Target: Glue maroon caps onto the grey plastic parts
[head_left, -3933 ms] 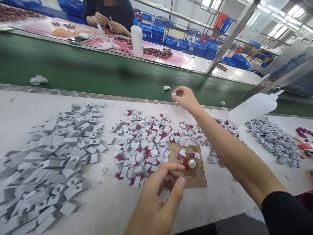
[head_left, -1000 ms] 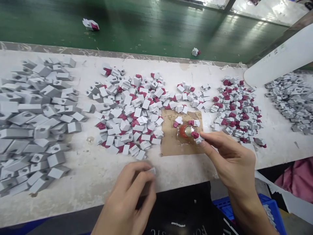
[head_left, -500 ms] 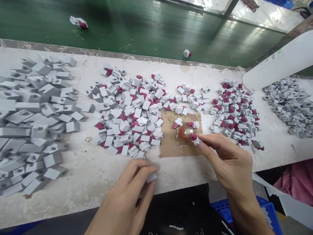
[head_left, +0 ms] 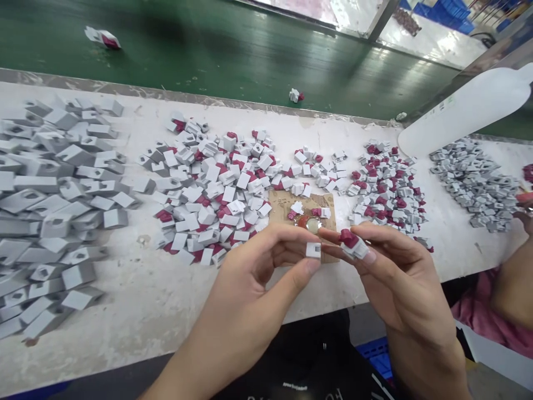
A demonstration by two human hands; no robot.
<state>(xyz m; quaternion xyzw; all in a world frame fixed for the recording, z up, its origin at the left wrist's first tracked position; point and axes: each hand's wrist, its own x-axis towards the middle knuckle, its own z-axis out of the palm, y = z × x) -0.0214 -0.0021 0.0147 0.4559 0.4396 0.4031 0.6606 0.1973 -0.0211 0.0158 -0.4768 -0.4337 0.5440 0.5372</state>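
My left hand pinches a small grey plastic cap between thumb and fingers, its slotted side turned to the right. Facing it, my right hand grips a grey-and-maroon plastic part, maroon end up and to the left. The two pieces are close but apart. Behind my fingers lies a brown cardboard sheet, partly hidden, bearing a wet orange-and-clear blob and two loose grey-and-maroon parts. A heap of mixed grey and maroon pieces spreads to the left of the cardboard.
Larger grey blocks cover the table's left side. More grey-and-maroon parts and a grey pile lie right, near a white bottle. A green conveyor runs behind. Another person's arm shows at far right.
My left hand has risen to the right from the table's front edge with the grey cap. My right hand has drawn the grey-and-maroon part away from the wet blob, towards me.
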